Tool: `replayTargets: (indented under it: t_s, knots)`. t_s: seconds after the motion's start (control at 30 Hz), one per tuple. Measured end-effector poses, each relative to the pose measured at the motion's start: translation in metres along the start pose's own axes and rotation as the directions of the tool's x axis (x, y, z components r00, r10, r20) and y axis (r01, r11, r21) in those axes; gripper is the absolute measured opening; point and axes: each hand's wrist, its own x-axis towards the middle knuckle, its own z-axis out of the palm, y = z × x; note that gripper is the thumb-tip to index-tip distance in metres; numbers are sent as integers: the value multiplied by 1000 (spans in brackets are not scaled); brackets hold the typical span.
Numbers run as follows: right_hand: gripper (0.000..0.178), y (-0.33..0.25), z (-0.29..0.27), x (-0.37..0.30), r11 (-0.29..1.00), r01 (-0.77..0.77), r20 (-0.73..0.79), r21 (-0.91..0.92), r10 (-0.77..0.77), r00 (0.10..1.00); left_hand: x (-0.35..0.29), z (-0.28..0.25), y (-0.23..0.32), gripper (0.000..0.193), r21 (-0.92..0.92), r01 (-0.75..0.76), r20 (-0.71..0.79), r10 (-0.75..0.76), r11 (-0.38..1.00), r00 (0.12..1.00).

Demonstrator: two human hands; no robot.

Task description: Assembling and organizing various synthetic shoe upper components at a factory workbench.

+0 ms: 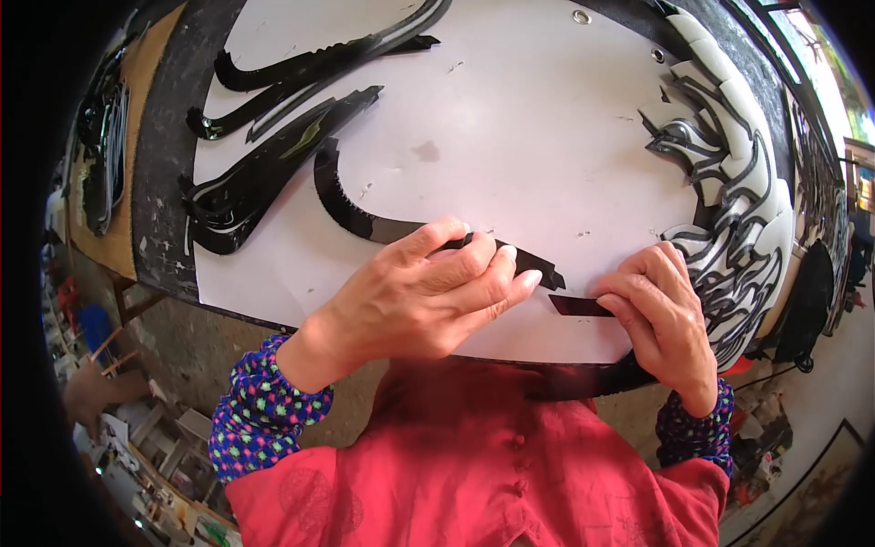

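Note:
My left hand (447,287) is closed over a curved black strip (351,214) lying on a white board (538,137). Its fingertips press on the strip, whose curled end shows to the left and whose notched end shows to the right. My right hand (661,314) pinches a second dark strip (579,305) by thumb and fingers, close to that notched end. The slanted tip of this second strip points left, and my hand hides part of it. A dark band (592,381) runs below the board's near edge; whether it belongs to the second strip I cannot tell.
Several long, curved black pieces (273,164) lie at the board's left. A raised black-and-white scrolled pattern (720,201) covers its right side. Metal eyelets (581,16) sit near the far edge. A brown panel (150,109) with dark strips stands further left; a dark object (811,301) is at right.

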Motion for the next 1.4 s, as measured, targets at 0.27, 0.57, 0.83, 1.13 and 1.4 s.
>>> replayTargets:
  t_s: [0.27,0.57,0.83,1.13,1.4]
  knots:
    - [14,-1,4,3,964,-180,32,197,177,984,0,0,1,31,-26,17,-10,-17,1000,1000]
    - [10,-6,14,3,974,-186,-33,129,192,981,0,1,3,31,-41,34,-8,-34,999,999]
    - [10,-5,17,3,976,-183,-55,118,190,980,2,1,3,31,-33,37,6,-37,999,999]
    - [9,0,13,-3,947,-201,-81,250,227,971,2,0,2,32,-39,44,9,-44,998,999]
    - [10,-2,13,-2,949,-228,-67,216,247,967,3,1,1,32,-65,44,-6,-45,997,999]
